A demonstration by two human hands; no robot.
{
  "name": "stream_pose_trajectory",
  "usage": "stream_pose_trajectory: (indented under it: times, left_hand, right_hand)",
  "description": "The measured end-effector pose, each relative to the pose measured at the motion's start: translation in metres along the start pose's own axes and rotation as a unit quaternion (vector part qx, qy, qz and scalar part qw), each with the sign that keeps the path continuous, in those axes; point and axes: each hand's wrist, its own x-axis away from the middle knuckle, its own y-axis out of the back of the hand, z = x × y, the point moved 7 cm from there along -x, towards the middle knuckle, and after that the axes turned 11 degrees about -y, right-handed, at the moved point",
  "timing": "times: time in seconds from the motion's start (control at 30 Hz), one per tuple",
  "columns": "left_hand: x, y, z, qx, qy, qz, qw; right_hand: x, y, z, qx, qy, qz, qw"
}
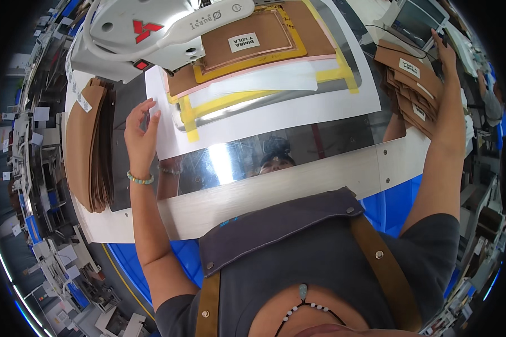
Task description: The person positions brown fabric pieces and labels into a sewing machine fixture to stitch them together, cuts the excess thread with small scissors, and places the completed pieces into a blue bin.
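My left hand (pixel 142 132) is at the left edge of a white sheet (pixel 343 109), thumb apart from the fingers, nothing held. On the sheet, a clear plate with yellow tape (pixel 326 74) carries a brown panel (pixel 315 28). A yellow-edged template frame (pixel 297 48) lies over the panel around a white label (pixel 244 42). The white sewing machine head (pixel 132 28) covers the panel's left part. Far to the right, my right hand (pixel 447 56) reaches to the side of a small screen (pixel 419 22), fingers stretched out; their tips are hard to make out.
A thick stack of brown panels (pixel 84 146) stands at the left. More brown pieces with white labels (pixel 410 84) pile up at the right, beneath my right forearm. A shiny metal plate (pixel 298 151) lies before the sheet, and blue bins (pixel 385 205) show below the table edge.
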Motion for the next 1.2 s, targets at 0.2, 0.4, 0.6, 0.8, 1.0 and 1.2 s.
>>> stream_pose_trajectory:
  times: [0.2,0.4,0.6,0.8,1.0,1.2]
  left_hand:
    - [0.001,-0.003,0.009,0.001,0.018,0.004,1.0]
    - [0.0,-0.004,0.008,0.031,0.024,0.004,0.999]
    - [-0.001,-0.009,-0.003,-0.02,-0.032,0.012,0.999]
    - [-0.011,-0.022,-0.013,-0.07,-0.097,0.036,0.992]
    - [-0.03,-0.037,-0.006,-0.104,-0.13,0.048,0.985]
    - [-0.031,-0.045,-0.016,-0.152,-0.138,0.058,0.977]
  right_hand:
    - [0.001,0.005,0.003,-0.027,0.085,-0.059,0.994]
    - [-0.007,0.004,-0.008,-0.011,0.002,0.0,1.0]
    - [0.001,0.005,0.008,0.034,0.062,-0.048,0.996]
    - [0.019,0.052,0.023,0.108,0.053,-0.197,0.973]
    - [0.206,0.011,0.161,-0.025,0.336,-0.155,0.929]
    - [0.355,-0.12,0.22,0.203,0.566,0.131,0.788]
